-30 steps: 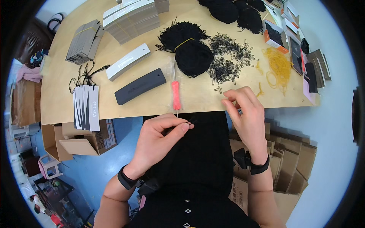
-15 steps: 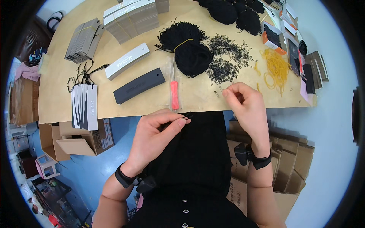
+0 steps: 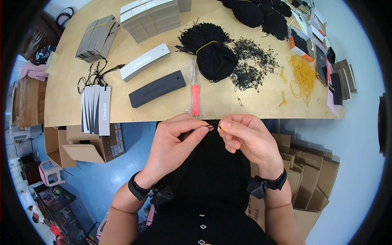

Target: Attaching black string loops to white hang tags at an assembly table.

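Note:
At the table's near edge, my left hand [image 3: 177, 136] is closed in a pinch on a thin black cord [image 3: 210, 126], whose end shows at the fingertips. My right hand [image 3: 249, 136] meets it from the other side, thumb and forefinger pinching a small safety pin [image 3: 220, 127], mostly covered by the fingers. The two sets of fingertips are almost touching. Beyond them lie a red-handled tool [image 3: 195, 100] with a thin metal shaft, a single safety pin [image 3: 240, 103], a heap of dark safety pins [image 3: 248, 73] and a bundle of black cords [image 3: 216, 63] tied with a yellow band.
On the table [image 3: 163, 110] are white tags with cords [image 3: 96, 110], a black tag stack [image 3: 157, 89], a white tag stack [image 3: 145, 62], banded grey stacks [image 3: 98, 38] and yellow rubber bands [image 3: 303, 75]. Small boxes [image 3: 301, 43] line the right side. Cardboard boxes [image 3: 87, 151] stand below.
My right hand has come down and left from near the pin heap, carrying a safety pin to my left fingertips. My left hand keeps its pinch on the cord. The whole view has shifted slightly.

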Available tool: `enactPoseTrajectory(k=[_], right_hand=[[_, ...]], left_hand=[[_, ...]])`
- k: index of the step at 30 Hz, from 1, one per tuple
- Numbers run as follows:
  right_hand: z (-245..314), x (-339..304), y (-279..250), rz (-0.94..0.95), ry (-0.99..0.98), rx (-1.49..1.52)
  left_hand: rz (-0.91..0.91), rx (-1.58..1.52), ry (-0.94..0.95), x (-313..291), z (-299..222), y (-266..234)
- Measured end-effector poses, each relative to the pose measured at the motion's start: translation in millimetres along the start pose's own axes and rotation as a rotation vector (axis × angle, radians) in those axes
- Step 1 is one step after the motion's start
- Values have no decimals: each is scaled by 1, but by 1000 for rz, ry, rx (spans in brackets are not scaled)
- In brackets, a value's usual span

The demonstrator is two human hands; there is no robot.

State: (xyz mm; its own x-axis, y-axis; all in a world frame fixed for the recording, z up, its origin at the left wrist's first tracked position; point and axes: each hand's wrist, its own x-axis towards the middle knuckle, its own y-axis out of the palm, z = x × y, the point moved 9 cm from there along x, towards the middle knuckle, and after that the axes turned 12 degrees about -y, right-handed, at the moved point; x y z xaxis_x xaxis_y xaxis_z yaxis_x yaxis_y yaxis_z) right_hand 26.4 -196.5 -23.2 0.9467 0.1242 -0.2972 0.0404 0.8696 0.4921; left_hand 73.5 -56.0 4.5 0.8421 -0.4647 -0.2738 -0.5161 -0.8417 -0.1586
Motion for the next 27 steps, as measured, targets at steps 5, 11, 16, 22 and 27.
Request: enactPoseTrajectory(k=[5,11,16,22,27], right_hand=[[-2,1,3,-13,82,-40],[5,-8,1,-60,-12,-311],[67,-16,23,-66,-656,-1011],[72,-18,42,113,-884,-1260],[83,-19,41,-25,-962,-1285]], left_hand=[[-3,-20,0,-2,-2,-1],[34,-28,-59,0,-1,-1],[54,-105,-94,0,2,0],[128,-87,-89,-1,4,7],[244,-600,-353,-10,31,11]])
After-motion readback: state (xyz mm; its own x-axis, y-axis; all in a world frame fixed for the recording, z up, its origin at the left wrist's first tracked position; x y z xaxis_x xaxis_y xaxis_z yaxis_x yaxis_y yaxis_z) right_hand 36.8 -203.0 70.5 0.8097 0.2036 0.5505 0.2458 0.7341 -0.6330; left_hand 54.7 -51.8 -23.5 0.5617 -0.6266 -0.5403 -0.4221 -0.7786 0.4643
